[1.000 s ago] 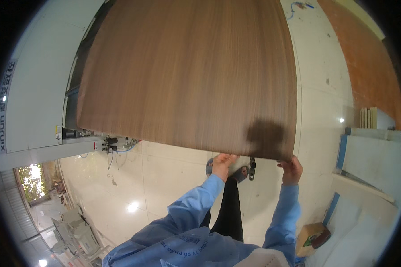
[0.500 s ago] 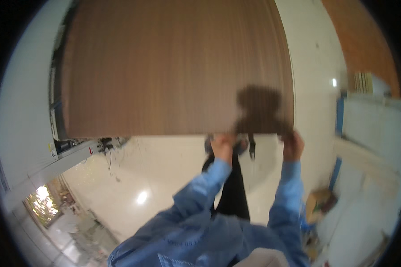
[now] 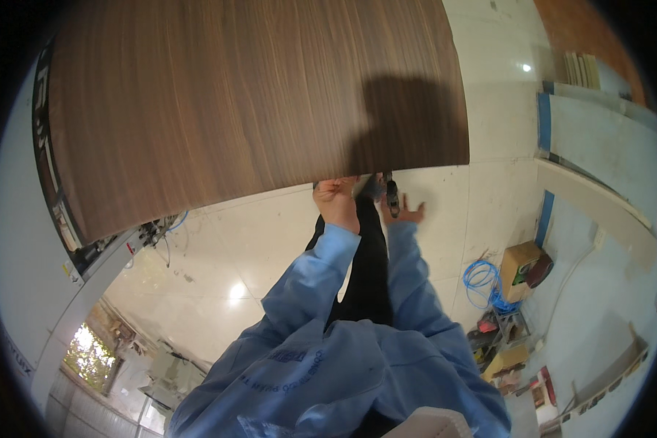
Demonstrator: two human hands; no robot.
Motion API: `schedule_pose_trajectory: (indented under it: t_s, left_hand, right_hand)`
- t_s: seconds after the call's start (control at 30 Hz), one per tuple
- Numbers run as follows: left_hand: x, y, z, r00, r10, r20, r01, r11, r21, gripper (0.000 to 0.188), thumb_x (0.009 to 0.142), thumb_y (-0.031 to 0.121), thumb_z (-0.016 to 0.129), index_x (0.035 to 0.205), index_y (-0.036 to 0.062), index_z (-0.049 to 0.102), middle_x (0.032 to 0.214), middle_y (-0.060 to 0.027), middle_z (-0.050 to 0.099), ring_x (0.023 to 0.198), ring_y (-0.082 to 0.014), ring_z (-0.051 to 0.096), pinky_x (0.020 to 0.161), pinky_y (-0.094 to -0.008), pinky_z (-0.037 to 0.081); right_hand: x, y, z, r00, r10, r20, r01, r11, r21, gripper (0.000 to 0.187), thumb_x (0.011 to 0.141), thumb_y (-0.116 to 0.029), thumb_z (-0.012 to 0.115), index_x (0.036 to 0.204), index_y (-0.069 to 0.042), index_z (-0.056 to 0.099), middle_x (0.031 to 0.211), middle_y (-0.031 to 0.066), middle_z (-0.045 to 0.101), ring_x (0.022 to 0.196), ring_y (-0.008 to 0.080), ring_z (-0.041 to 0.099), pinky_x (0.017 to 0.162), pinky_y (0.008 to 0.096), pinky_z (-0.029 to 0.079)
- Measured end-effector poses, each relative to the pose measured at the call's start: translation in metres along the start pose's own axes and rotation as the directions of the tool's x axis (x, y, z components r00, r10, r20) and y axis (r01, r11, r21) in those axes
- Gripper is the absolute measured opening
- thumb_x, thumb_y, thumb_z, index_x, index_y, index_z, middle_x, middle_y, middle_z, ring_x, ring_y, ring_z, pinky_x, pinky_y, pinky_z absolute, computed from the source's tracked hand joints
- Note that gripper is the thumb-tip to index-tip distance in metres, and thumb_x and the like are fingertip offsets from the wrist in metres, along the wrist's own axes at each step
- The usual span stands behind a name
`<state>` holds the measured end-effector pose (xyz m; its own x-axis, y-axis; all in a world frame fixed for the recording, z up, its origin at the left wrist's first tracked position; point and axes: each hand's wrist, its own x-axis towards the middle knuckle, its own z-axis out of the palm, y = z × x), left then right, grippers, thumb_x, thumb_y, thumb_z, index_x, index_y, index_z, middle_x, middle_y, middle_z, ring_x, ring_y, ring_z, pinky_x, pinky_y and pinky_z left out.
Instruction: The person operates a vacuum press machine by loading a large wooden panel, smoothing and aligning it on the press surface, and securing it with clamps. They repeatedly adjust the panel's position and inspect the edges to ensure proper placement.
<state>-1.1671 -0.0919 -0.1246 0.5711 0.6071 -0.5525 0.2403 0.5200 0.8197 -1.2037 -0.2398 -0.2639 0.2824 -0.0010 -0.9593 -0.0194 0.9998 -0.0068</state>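
A large dark brown wood-grain board (image 3: 248, 95) fills the upper part of the view, its near edge running across the middle. My left hand (image 3: 336, 206) grips that edge near its centre, the fingers curled in and partly hidden at the board. Just below the edge, to the right, my right hand (image 3: 409, 213) is off the board with its fingers spread. A small black metal part (image 3: 393, 198) sticks out from under the board and covers some of the right hand. Whether that hand touches it, I cannot tell.
A long grey-white machine (image 3: 95, 292) borders the board on the left, with cables (image 3: 157, 233) near its corner. On the right, a coil of blue hose (image 3: 482, 283) lies beside a cardboard box (image 3: 520, 271). Pale panels (image 3: 606, 131) lean farther off. Light tiles (image 3: 219, 252) cover the floor.
My right hand has let go of the board's right corner and moved left with fingers spread. The board now appears turned and farther up-left in view; my left hand stays on its edge.
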Motion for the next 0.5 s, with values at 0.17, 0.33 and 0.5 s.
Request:
schedule_pose_trajectory:
  t_s: [0.17,0.33,0.5]
  left_hand:
    - [-0.001,-0.001,-0.005,0.998,0.038,0.051,-0.038,0.999,0.016,0.003,0.086,0.002,0.072,0.089,0.0014,0.071,0.086,-0.0021,0.070,0.082,-0.0111,0.062,0.079,-0.0264,0.048]
    - [0.000,0.000,-0.007,0.999,-0.027,-0.029,0.025,0.998,-0.059,0.006,0.085,-0.002,0.071,0.089,0.0021,0.071,0.087,-0.0017,0.070,0.083,-0.0122,0.063,0.080,-0.0274,0.048]
    - [0.008,-0.003,-0.004,0.993,0.036,0.115,-0.039,0.999,0.020,0.006,0.087,-0.002,0.067,0.087,0.0029,0.071,0.087,-0.0023,0.070,0.084,-0.0118,0.063,0.080,-0.0261,0.048]
  right_hand:
    - [0.015,0.027,-0.017,0.909,0.172,0.380,-0.168,0.985,-0.046,0.073,0.094,-0.062,0.046,0.147,-0.012,0.036,0.144,0.0094,0.046,0.130,0.0297,0.045,0.110,0.0475,0.035]
    - [-0.020,0.029,0.025,0.980,0.050,-0.193,-0.046,0.999,0.027,0.066,0.098,-0.058,0.042,0.147,-0.013,0.039,0.147,0.0074,0.044,0.130,0.0292,0.044,0.108,0.0465,0.037]
    - [0.015,0.057,0.074,0.994,-0.070,0.080,0.087,0.969,-0.233,0.065,0.099,-0.058,0.040,0.146,-0.013,0.041,0.147,0.0072,0.045,0.131,0.0289,0.045,0.107,0.0475,0.039]
